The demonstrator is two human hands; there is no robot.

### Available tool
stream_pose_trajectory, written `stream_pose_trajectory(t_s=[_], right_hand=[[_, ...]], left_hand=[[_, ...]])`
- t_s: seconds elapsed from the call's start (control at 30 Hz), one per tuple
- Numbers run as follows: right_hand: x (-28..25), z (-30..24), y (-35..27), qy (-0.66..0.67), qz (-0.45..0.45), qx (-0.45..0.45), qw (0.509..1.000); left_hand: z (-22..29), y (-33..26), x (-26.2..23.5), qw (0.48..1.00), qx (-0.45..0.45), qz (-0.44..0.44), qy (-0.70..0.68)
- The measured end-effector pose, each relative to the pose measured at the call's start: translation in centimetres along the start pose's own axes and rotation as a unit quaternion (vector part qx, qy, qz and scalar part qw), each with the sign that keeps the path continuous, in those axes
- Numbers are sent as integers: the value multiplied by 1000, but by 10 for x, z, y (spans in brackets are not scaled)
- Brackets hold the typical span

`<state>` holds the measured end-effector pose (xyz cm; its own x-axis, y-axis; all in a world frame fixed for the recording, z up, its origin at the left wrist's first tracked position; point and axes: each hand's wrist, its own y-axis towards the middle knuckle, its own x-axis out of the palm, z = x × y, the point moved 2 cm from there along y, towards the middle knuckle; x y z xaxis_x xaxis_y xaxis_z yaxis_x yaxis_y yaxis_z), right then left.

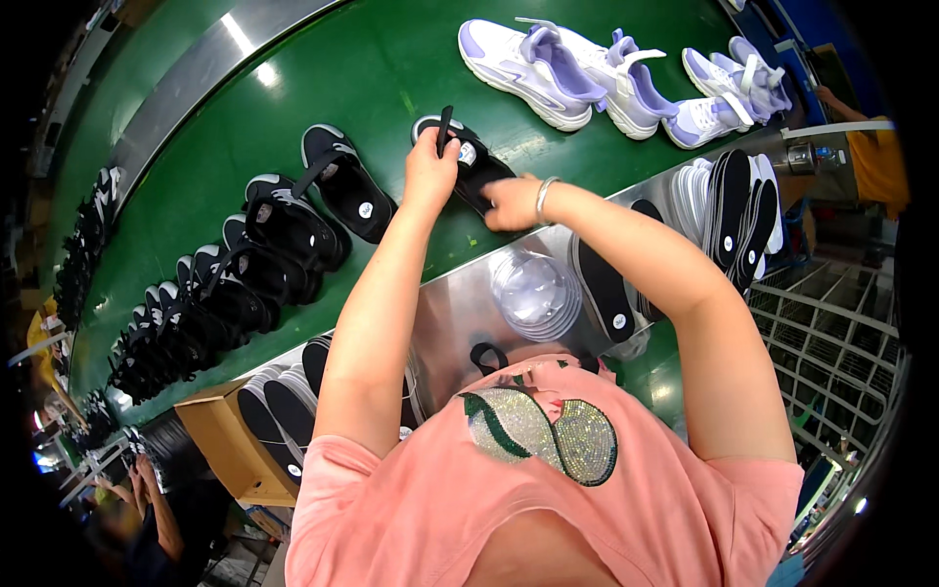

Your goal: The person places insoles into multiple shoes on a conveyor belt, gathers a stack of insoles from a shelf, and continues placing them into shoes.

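Observation:
A black shoe (472, 192) with a grey-trimmed toe lies on the green belt in front of me, its toe pointing away. My left hand (432, 171) is closed on its upper, with the loose black strap (445, 127) sticking up between thumb and fingers. A round white sticker shows inside, beside that hand. At the heel opening my right hand (516, 203) has its fingers curled over the edge, partly inside; the fingertips are slightly blurred. Just left of my left hand stands another black shoe (360, 201) with an insole and round sticker inside.
Black shoes (289, 230) run in a row down the left. White and lilac sneakers (533, 73) stand at the far right. On the metal ledge (445, 318) lie clear round plastic pieces (535, 293) and black insoles (602, 284). A cardboard box (210, 430) holds more insoles. Other people work at both sides.

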<state>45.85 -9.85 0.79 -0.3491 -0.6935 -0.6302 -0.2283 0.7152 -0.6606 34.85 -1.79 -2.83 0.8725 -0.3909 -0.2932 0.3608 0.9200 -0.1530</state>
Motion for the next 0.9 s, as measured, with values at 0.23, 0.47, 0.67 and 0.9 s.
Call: stream_pose_trajectory(t_s=[0.23,0.47,0.67,0.9], right_hand=[[10,14,21,644,213,50,733],[-17,-5,-100,502,231,-116,825],[58,-17,-174,-189,371,-133,899],[64,28,-202,48,489,-9,871]], left_hand=[[17,-4,0,999,-9,-36,4],[30,-14,-31,970,151,91,170],[83,-70,-17,902,341,105,244],[64,-181,-3,919,324,-120,192]])
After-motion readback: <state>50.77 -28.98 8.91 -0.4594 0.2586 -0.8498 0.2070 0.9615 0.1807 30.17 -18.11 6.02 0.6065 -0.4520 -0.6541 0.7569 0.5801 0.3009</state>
